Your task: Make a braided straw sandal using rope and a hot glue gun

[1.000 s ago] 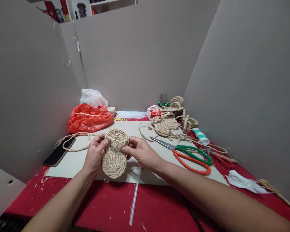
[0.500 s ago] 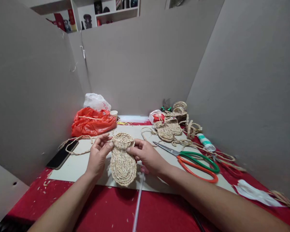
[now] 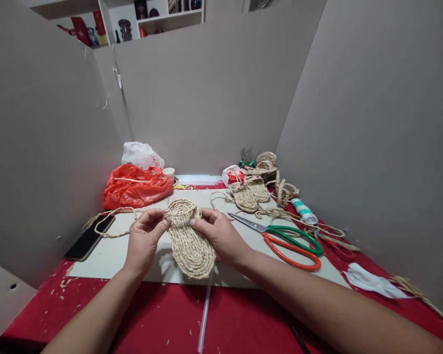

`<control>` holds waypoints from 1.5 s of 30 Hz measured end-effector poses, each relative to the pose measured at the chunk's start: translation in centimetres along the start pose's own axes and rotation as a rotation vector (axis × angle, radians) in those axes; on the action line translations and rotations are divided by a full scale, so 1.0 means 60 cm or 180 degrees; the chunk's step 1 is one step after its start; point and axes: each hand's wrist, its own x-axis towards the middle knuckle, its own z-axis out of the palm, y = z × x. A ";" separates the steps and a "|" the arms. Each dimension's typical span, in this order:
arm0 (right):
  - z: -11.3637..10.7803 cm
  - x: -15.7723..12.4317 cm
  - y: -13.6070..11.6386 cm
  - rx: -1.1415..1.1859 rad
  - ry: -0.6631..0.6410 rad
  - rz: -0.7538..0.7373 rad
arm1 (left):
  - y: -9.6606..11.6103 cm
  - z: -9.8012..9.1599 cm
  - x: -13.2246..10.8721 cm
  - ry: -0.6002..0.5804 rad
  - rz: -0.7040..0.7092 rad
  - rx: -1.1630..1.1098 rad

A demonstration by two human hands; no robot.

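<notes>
A small woven straw slipper [image 3: 192, 250] is held up over the pale board [image 3: 114, 268], its wide sole end tilted down toward me. My left hand [image 3: 144, 238] pinches its left edge near the band, thumb in front. On the opposite edge, my right hand [image 3: 221, 233] grips with the thumb pressed on the band and the fingers behind, partly hidden. From the slipper's left side a loose straw cord [image 3: 112, 235] trails across the board. Below the slipper lies a clear plastic stick [image 3: 205, 314], its upper end hidden.
Large scissors [image 3: 280, 238] with green and orange handles lie right of my right hand. Behind them sit more woven slippers [image 3: 249, 194] and cords. A phone [image 3: 88, 241] and red plastic bag [image 3: 136, 187] are at left. Grey panels [image 3: 199, 103] enclose the table.
The slipper has turned slightly, its lower end swinging to the right, with both hands still on it. The whole view has shifted a little, so the surroundings appear farther left.
</notes>
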 end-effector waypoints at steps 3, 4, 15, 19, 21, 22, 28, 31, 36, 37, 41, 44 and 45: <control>0.004 -0.006 0.008 0.0116 -0.0114 -0.0070 | -0.001 -0.001 -0.003 0.0033 0.0181 0.0104; 0.006 -0.008 0.010 0.0084 -0.0176 -0.0052 | -0.001 -0.001 -0.004 0.0034 0.0219 0.0155; 0.012 -0.014 0.016 0.0144 -0.0178 0.0292 | 0.011 0.012 -0.019 -0.0048 0.0381 0.0415; 0.014 -0.016 0.015 0.0280 -0.0169 0.0283 | 0.014 0.015 -0.026 -0.0014 0.0542 0.0444; 0.015 -0.017 0.014 0.0359 -0.0156 0.0303 | 0.013 0.017 -0.028 0.0030 0.0598 0.0512; 0.016 -0.017 0.014 0.0399 -0.0142 0.0312 | 0.011 0.018 -0.029 0.0054 0.0619 0.0548; 0.019 -0.018 0.011 0.0515 -0.0096 0.0316 | 0.002 0.027 -0.039 0.0172 0.0740 0.0672; 0.015 -0.015 0.006 0.0462 -0.0148 0.0310 | 0.004 0.027 -0.042 0.0164 0.0758 0.0689; 0.007 -0.011 -0.005 0.0306 -0.0272 0.0337 | 0.018 0.015 -0.035 -0.0008 0.0557 0.0714; 0.006 -0.010 -0.005 0.0306 -0.0271 0.0335 | 0.020 0.012 -0.032 -0.0034 0.0517 0.0666; 0.002 -0.007 -0.004 0.0326 -0.0274 0.0395 | 0.022 0.002 -0.015 -0.0102 0.0119 0.0261; 0.001 -0.006 -0.003 0.0358 -0.0248 0.0505 | 0.019 0.000 -0.002 -0.0306 -0.0474 -0.0200; 0.001 -0.006 -0.004 0.0387 -0.0243 0.0519 | 0.018 0.000 0.001 -0.0358 -0.0625 -0.0343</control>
